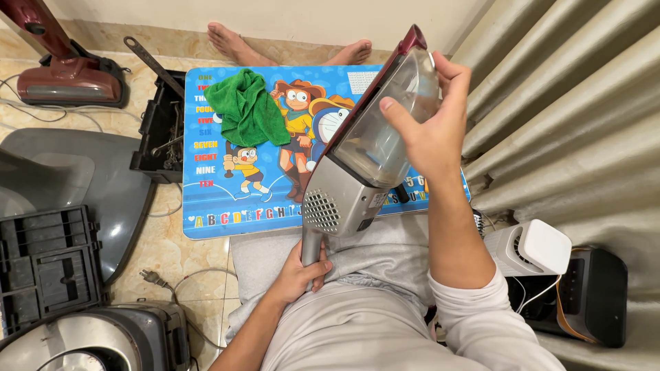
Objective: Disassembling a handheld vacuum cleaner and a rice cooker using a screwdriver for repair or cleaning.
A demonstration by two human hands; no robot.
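I hold a handheld vacuum cleaner (350, 185) tilted up over my lap, silver-grey at the body with a clear dust cup and a dark red nose. My left hand (300, 273) grips its grey handle at the bottom. Wrapped around the clear dust cup (375, 137) is my right hand (427, 124), thumb on the front face. Behind the vacuum stands a small blue table (220, 206) printed with cartoon figures. A crumpled green cloth (246, 110) lies on the table's far left part, clear of both hands.
A black toolbox (159, 130) with a wrench sits left of the table. A red upright vacuum (62, 75) lies at the far left. Black plastic trays (45, 264), a grey cover and a power plug are on the tiled floor. A curtain (564, 117) and a white device (533, 247) are right.
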